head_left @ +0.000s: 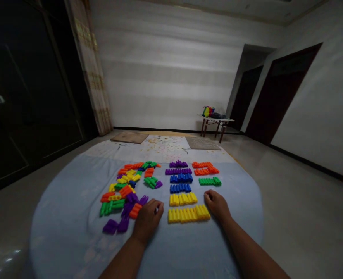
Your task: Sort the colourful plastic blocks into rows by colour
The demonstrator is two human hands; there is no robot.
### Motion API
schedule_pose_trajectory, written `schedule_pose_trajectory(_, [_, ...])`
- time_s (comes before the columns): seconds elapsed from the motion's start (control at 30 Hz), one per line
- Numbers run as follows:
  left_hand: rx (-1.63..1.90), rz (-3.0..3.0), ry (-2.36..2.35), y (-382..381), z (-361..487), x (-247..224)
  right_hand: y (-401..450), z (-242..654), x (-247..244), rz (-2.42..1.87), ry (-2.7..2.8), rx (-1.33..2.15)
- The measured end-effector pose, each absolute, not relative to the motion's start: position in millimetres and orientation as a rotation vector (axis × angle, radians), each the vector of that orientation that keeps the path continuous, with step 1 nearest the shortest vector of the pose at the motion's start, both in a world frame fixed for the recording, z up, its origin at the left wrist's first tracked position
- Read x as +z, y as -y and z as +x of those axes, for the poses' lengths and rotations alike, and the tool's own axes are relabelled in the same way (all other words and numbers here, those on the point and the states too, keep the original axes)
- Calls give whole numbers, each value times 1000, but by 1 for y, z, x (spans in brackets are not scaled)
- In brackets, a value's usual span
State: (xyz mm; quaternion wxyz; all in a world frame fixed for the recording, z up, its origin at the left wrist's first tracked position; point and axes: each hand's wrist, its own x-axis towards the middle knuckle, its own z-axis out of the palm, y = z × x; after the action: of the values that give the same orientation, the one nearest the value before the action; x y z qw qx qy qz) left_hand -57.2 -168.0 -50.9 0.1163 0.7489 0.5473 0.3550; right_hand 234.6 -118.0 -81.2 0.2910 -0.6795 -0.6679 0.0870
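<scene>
Coloured plastic blocks lie on a pale blue sheet (pixel 72 217). A mixed heap (pixel 124 190) of orange, yellow, green and purple pieces sits at the left. Sorted rows lie at the right: purple (pixel 178 167), blue (pixel 180 183), orange (pixel 204 168), green (pixel 209 181) and two yellow rows (pixel 187 207). My left hand (pixel 148 219) rests curled on the sheet between the heap and the near yellow row, nothing visibly in it. My right hand (pixel 217 205) lies flat with its fingers touching the right end of the near yellow row.
A small table (pixel 216 122) with a colourful box stands by the far wall. Two mats (pixel 202 143) lie on the floor beyond the sheet. Dark doors line the right wall, dark glass and a curtain the left.
</scene>
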Motion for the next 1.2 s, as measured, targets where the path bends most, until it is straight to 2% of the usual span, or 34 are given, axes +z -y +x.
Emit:
schedule_pose_trajectory(0.37, [1016, 2195, -1658, 163, -57, -53, 112, 242, -90, -1733, 1736, 362])
schedule_pose_trajectory(0.57, [802, 2270, -1937, 107, -74, -43, 112, 242, -87, -1724, 1735, 426])
schedule_pose_trajectory(0.87, [617, 2197, -1971, 56, -116, -42, 114, 240, -81, -1703, 1709, 460])
schedule_pose_trajectory(1.2, [698, 2013, -1646, 46, -139, -25, 112, 243, -83, -1685, 1682, 521])
